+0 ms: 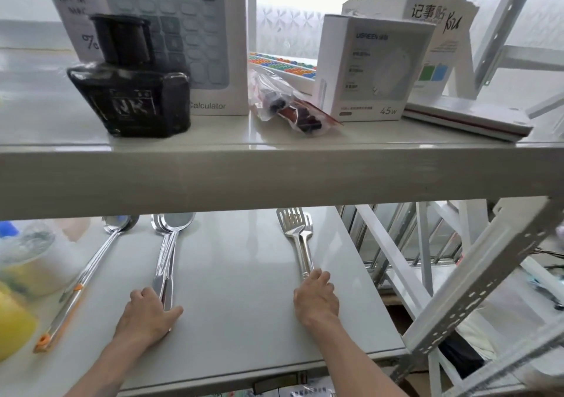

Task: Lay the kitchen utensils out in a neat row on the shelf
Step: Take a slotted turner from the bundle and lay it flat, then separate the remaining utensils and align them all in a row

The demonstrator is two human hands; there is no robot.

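Head view shows my two hands on the lower shelf (238,274), and I place everything else by the steel spoon (166,253) lying near its middle. My left hand (146,314) sits at the spoon's near end, fingers curled round the handle; the bowl points away from me, partly hidden under the upper shelf (213,177). It looks like two spoons stacked together, though I cannot tell for certain. Left of the spoon lies a ladle (91,271) with orange handle trim, angled so its near end drifts further left. Right of the spoon, well apart, lies a slotted spatula (297,238), roughly parallel to it; my right hand (316,299) covers the end of its handle, fingers bent down over it, so I grip it. Far left of the spoon are blurred yellow and clear containers. Above the spoon, on the upper shelf, stand a black ink bottle (131,91), a calculator box (195,39), a plastic bag (287,103) and a white charger box (369,67).
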